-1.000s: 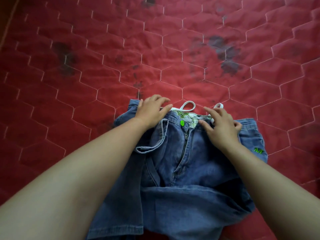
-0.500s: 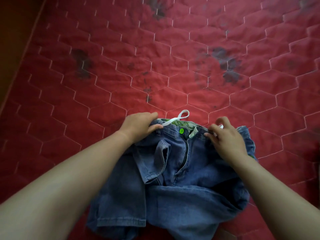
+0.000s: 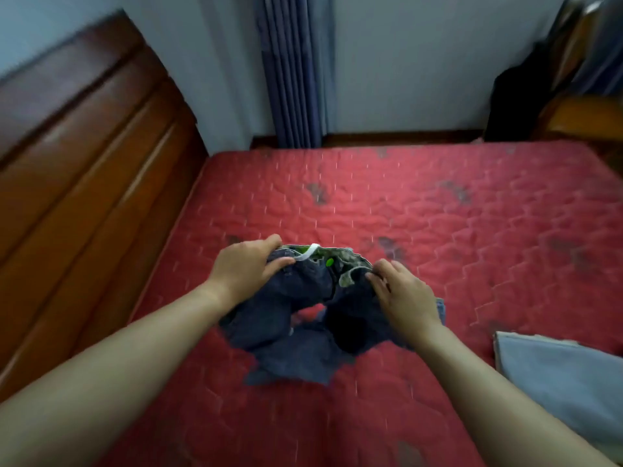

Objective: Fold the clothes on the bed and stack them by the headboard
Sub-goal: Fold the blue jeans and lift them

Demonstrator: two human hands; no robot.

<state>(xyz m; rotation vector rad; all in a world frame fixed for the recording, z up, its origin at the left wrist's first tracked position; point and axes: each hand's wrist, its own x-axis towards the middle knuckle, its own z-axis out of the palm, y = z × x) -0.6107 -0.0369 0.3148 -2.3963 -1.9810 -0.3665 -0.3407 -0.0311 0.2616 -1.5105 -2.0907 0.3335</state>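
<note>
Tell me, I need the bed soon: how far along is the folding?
Early, it seems. Done: no stack shows by the headboard. In hand: the left hand and right hand grip the shorts by the waistband, unfolded. Left: fold them, deal with the pale cloth at the right, whose folding I cannot judge, and stack both by the headboard.

Red quilted mattress (image 3: pixel 438 230) spread in front of you, dark stains (image 3: pixel 317 193) scattered over it, pale grey cloth (image 3: pixel 556 375) lying flat at your near right.
</note>
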